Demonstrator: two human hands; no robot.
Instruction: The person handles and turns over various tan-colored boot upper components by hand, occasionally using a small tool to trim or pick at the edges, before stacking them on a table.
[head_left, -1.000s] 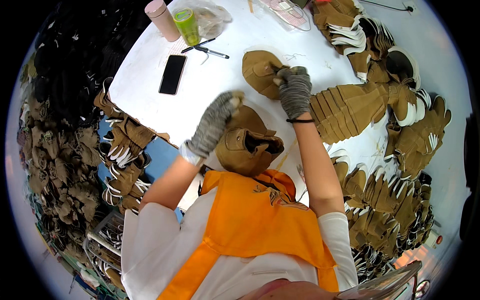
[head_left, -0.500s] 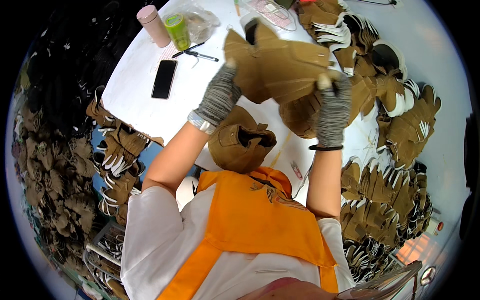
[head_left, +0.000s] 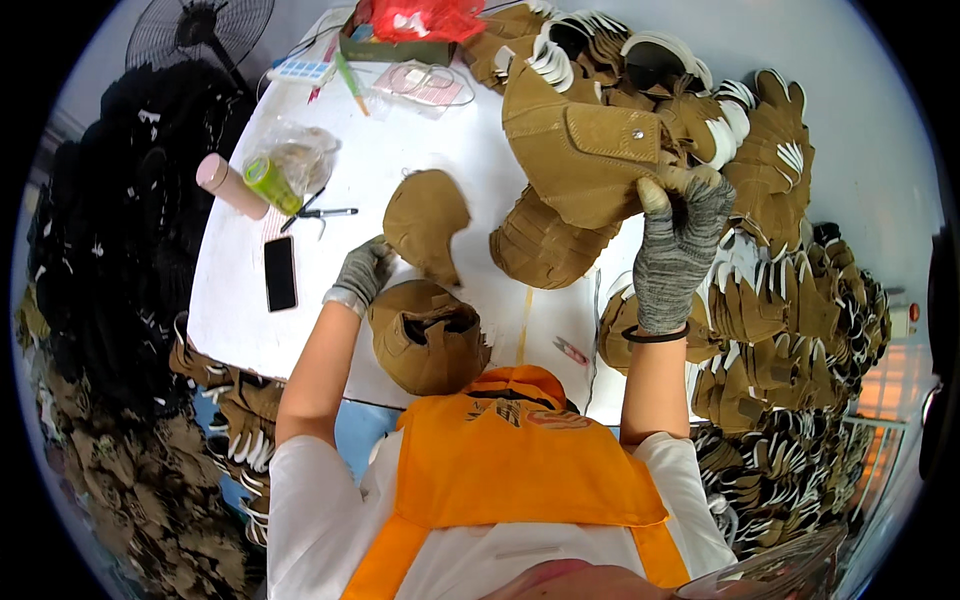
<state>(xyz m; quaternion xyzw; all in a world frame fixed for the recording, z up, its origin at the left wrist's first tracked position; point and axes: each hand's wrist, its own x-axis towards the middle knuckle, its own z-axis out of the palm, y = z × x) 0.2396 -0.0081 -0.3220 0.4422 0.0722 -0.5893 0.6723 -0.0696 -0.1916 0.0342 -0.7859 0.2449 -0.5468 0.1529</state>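
My left hand [head_left: 366, 270], in a grey knitted glove, has its fingers closed on the lower left edge of a curved brown suede piece [head_left: 425, 222]. My right hand [head_left: 684, 235], gloved the same way, pinches a larger brown suede boot upper [head_left: 585, 150] and lifts it above the table. A round metal snap shows on that upper. Below it lies a stack of brown suede pieces [head_left: 553, 240]. Close to my apron, a brown upper [head_left: 428, 340] rests with its dark opening showing.
On the white table [head_left: 335, 345] at left are a phone [head_left: 281, 274], a pen [head_left: 330, 212], a pink bottle [head_left: 232, 187] and a green cup [head_left: 272, 184]. Small thread snips [head_left: 571, 350] lie near my right forearm. Brown uppers [head_left: 775, 150] with white edges pile up at right.
My hands have moved apart. The left came down and left with the curved piece; the right still holds the upper up high. The view has shifted, bringing a fan and a red bag into sight.
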